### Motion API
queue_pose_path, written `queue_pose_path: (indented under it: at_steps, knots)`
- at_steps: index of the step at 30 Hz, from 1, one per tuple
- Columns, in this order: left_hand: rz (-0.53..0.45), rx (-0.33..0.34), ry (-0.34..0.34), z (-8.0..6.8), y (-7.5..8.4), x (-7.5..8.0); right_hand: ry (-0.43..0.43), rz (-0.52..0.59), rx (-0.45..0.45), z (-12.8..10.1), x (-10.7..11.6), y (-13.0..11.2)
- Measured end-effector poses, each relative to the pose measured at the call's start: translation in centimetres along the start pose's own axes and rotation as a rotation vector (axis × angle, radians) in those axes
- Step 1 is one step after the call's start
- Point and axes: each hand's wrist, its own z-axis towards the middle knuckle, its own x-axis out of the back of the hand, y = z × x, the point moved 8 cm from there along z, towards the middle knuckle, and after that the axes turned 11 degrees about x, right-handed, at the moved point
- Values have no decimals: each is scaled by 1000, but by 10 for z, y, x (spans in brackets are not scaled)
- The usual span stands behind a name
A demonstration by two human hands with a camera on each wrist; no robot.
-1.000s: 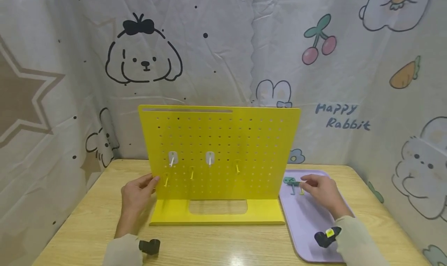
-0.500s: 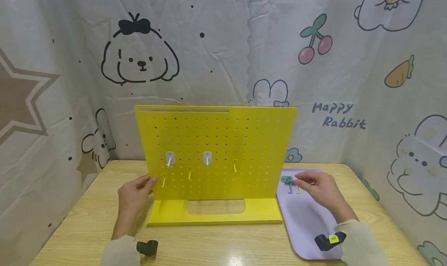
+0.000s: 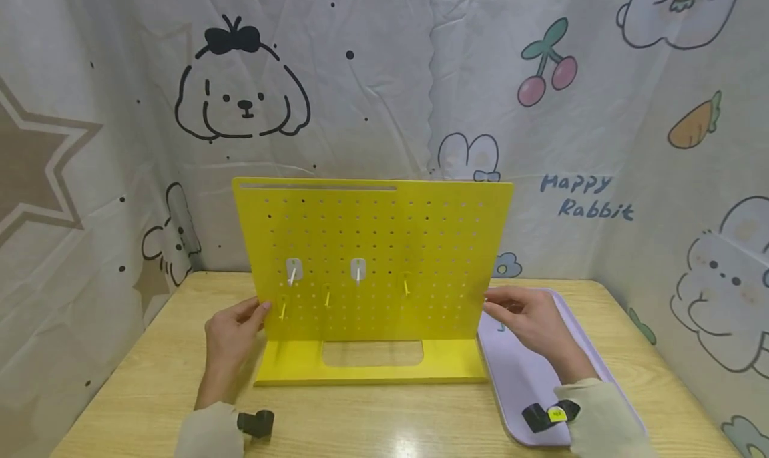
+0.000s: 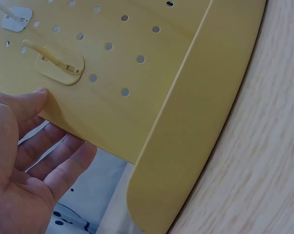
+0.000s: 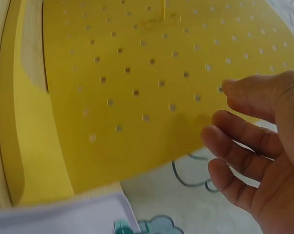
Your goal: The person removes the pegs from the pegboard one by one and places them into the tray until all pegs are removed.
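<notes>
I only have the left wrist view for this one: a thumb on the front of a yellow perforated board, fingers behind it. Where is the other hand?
Observer: The right hand is at the right edge of the pegboard, above a lilac tray.
Operator: Is it holding anything?
Observer: No. The right wrist view shows its fingers loosely curled and empty, with the thumb near the board's edge.
Operator: How many hooks are on the board?
Observer: The head view shows five: two white hooks and three yellow hooks.
</notes>
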Motion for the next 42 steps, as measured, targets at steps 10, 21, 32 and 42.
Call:
queue_pose_path:
  at_steps: [10,21,32,42]
  knots:
    - [2,6,7,0,1,1,-27,95,18,14,-28,-21]
    - [-9,27,2,2,-2,-1,-54,204,91,28,-58,-46]
    - [-11,41,3,2,-3,0,-31,309,53,38,-83,-54]
    - [-24,42,-7,2,-4,-2,5,341,13,41,-94,-51]
